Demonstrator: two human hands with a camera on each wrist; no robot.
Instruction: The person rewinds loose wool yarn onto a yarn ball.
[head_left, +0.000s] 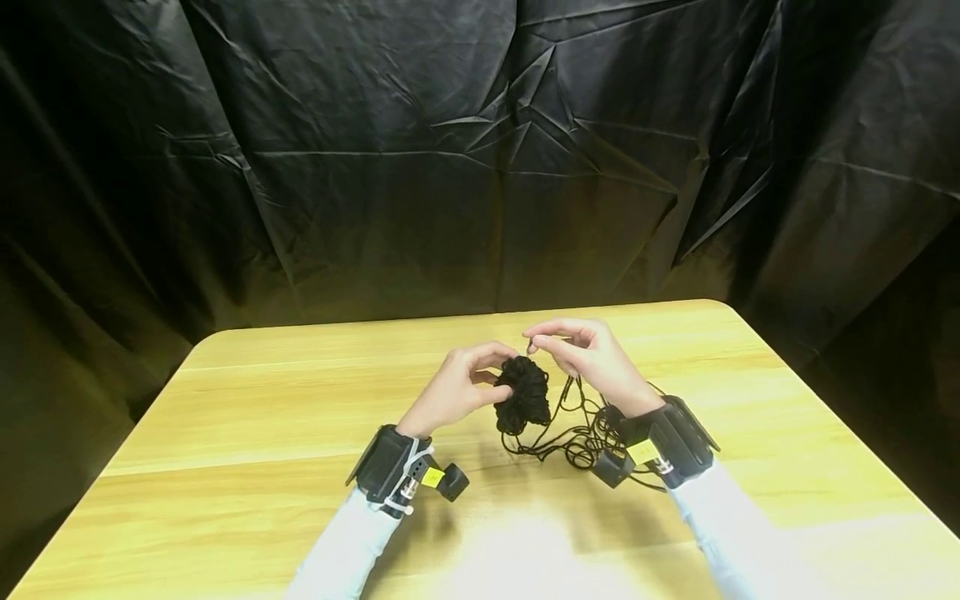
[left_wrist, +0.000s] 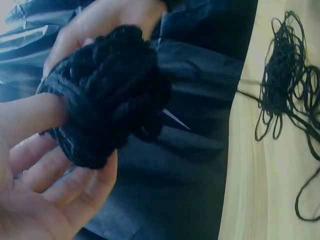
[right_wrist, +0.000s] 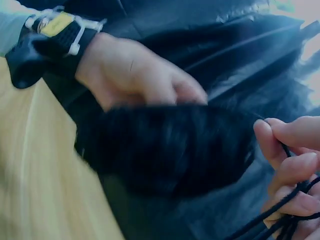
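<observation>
A thick bundle of black cord is held up over the table by my left hand. In the left wrist view the thumb and fingers curl round the wound bundle. My right hand is just right of it, pinching a strand between thumb and forefinger. The right wrist view shows that strand running from the blurred bundle to the right fingertips, with more cord passing through the other right fingers.
A loose tangle of black cord lies on the wooden table below the right hand. Each wrist wears a black camera mount, the left one and the right one. Black sheeting hangs behind the table.
</observation>
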